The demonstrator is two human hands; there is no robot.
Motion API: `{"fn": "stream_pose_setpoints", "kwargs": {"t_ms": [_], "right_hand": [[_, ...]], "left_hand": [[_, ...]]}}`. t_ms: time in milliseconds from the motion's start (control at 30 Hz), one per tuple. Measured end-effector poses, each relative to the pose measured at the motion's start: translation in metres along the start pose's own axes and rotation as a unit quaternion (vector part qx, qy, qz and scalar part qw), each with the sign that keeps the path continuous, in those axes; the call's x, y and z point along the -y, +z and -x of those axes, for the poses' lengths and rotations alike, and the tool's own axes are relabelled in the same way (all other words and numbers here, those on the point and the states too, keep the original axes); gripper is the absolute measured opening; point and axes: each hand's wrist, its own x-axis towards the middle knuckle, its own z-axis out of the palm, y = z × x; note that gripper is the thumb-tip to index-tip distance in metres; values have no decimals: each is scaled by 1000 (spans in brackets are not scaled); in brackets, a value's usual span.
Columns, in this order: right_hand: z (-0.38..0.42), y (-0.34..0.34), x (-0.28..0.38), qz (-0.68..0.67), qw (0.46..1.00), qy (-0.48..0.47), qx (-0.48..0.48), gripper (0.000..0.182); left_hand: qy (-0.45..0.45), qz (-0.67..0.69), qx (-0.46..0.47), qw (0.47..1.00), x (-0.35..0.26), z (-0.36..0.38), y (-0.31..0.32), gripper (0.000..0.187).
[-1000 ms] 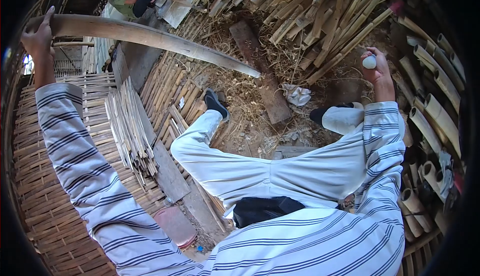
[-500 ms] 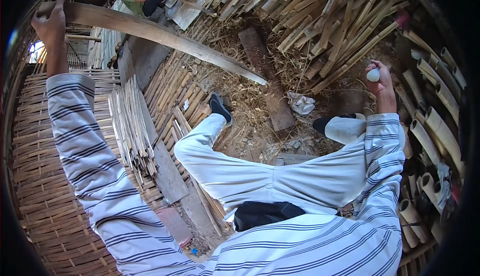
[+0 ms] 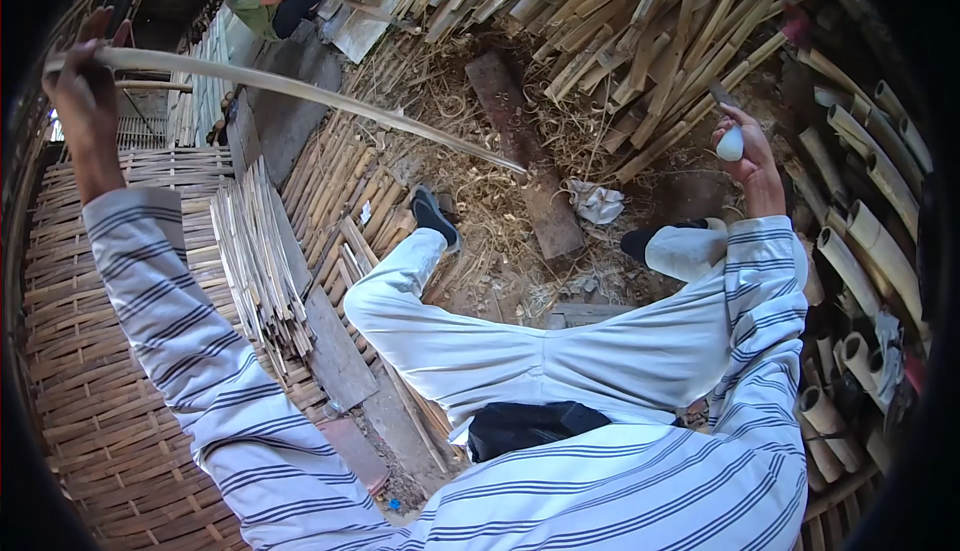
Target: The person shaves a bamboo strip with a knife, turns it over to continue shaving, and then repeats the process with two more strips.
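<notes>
My left hand (image 3: pixel 88 91) is raised at the upper left, its fingers around one end of a long split bamboo strip (image 3: pixel 330 97). The strip slants down to the right, narrow edge towards me, and its far tip meets a dark wooden block (image 3: pixel 545 213) on the ground. Out to the right, my right hand (image 3: pixel 750 156) is closed on a knife with a pale rounded handle (image 3: pixel 731 144). A short part of its grey blade shows beyond the fingers. The knife is well apart from the strip.
Split bamboo (image 3: pixel 640 41) is heaped behind the block, and bamboo tubes (image 3: pixel 870 251) line the right side. Thin slats (image 3: pixel 255 251) lie on a woven mat (image 3: pixel 110 351) at left. Shavings and crumpled plastic (image 3: pixel 597 201) surround the block. Another person (image 3: pixel 262 1) sits at the back.
My left hand has turned the strip from its broad face to its narrow edge and shifted slightly left. My right hand has moved slightly left and up, and the knife's blade now shows.
</notes>
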Motion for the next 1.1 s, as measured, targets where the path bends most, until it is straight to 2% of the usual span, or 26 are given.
{"fn": "stream_pose_setpoints", "kwargs": {"t_ms": [33, 100, 167, 300, 400, 467, 500, 600, 667, 733, 800, 867, 900, 967, 1000, 1033, 1067, 1100], "right_hand": [[-1, 0, 1, 2, 1000, 3, -6, 8], [-1, -1, 1, -9, 1000, 10, -4, 9], [0, -2, 1, -18, 1000, 16, -6, 9], [-2, -4, 1, -30, 999, 24, -24, 10], [-2, 0, 0, -14, 999, 18, -33, 11], [-4, 1, 0, -9, 999, 18, -35, 11], [-5, 0, 0, -15, 999, 22, -36, 11], [-5, -2, 0, -35, 998, 31, -34, 11], [-7, -5, -1, -45, 998, 31, -33, 10], [-9, -8, -1, -52, 998, 28, -31, 11], [-12, -9, 0, -47, 997, 32, -43, 11], [-11, -6, 0, -47, 997, 33, -44, 10], [-9, -5, 0, -49, 997, 32, -41, 10], [-13, -9, 2, -41, 998, 38, -31, 11], [-13, -15, 5, -41, 998, 38, -30, 11], [-14, -16, 6, -40, 998, 38, -25, 11], [-14, -13, 3, -40, 998, 42, -18, 12], [-8, -7, 3, -23, 999, 32, -33, 13]], "left_hand": [[-4, 65, 34, 997, -8, 11, 0, 51], [1, 102, 57, 993, -26, 41, 11, 61], [8, 122, 140, 983, -20, 46, -12, 76], [-22, 147, 81, 986, -2, 43, -77, 63], [-71, 154, 98, 981, -4, 48, -89, 59], [-98, 114, 76, 986, -5, 54, -75, 58], [-95, 82, 82, 989, -4, 58, -69, 58], [-94, 103, 135, 981, -1, 64, -60, 60], [-106, 94, 105, 984, 1, 68, -52, 64], [-122, 51, 99, 986, -1, 74, -41, 56], [-128, 20, 23, 991, 1, 85, -29, 48], [-146, -6, -7, 989, 28, 96, -56, 45], [-163, -15, 0, 986, 60, 99, -103, 47], [-172, -61, -25, 983, 70, 115, -92, 52], [-163, -99, -59, 980, 62, 138, -39, 55], [-159, -77, -38, 984, 50, 151, -8, 61], [-155, -76, -63, 983, 54, 160, 0, 58], [-155, -136, -68, 976, 65, 166, -10, 60]]}}
